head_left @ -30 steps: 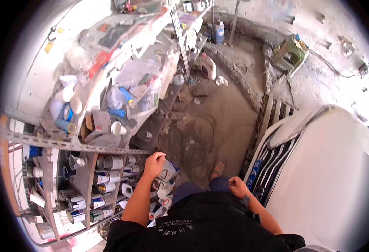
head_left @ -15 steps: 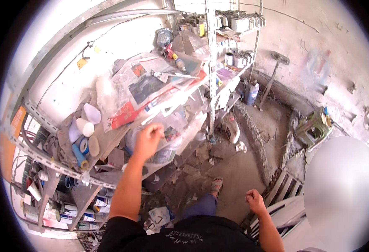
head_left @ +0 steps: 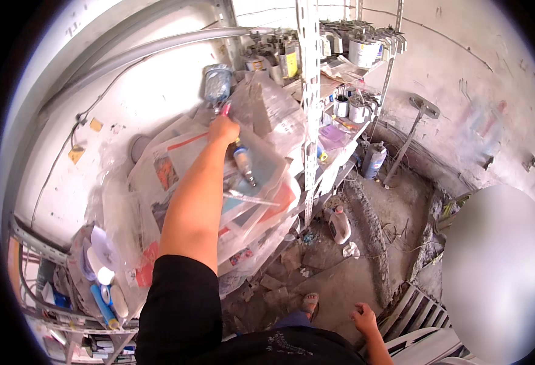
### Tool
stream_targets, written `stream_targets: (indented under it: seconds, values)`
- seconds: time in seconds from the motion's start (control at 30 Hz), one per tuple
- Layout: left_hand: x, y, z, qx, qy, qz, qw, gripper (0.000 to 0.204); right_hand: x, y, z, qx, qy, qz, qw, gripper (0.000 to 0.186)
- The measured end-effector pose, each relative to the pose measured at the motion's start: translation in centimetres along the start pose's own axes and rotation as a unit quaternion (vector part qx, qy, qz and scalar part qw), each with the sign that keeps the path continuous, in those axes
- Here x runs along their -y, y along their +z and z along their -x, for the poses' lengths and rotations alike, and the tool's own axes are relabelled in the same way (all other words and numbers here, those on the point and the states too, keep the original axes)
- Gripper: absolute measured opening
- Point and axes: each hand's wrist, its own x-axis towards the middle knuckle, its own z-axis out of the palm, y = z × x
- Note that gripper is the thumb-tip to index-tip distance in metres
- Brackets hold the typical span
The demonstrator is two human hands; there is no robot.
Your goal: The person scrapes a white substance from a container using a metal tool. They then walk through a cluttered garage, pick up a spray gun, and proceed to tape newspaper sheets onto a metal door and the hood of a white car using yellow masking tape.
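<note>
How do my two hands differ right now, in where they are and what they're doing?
The left hand is stretched up to the shelf, gripping something pink-tipped among plastic-wrapped newspapers; the right hand hangs low near the knee, holding nothing. The left arm is extended; the right shows only its wrist. Both are bare.

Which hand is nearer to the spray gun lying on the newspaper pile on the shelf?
Left. The left hand is raised to the shelf, just above the spray gun on the newspapers. The right hand hangs low by the person's side, far below it.
</note>
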Motion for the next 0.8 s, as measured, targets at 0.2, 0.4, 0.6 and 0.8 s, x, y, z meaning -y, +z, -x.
stream_targets:
  seconds: [0.2,0.4,0.6,0.8]
  values:
    - [0.2,2.7,-4.2,0.023,-0.091,0.12,0.988,0.031,-5.7,-1.1,-0.8,0.002,0.077,0.012,0.997,0.032]
    - [1.7,-0.4,-3.8,0.071,-0.136,0.278,0.948,0.023,-1.4,-2.7,-2.5,0.048,0.15,-0.058,0.986,0.03]
    - [1.5,-3.2,-0.4,0.119,-0.097,0.463,0.873,0.034,-2.4,-2.3,-3.6,0.056,0.109,-0.02,0.992,0.031]
    - [0.3,-7.5,5.6,0.15,-0.04,0.488,0.859,0.024,-2.4,-1.6,-2.7,0.059,0.087,-0.033,0.994,0.029]
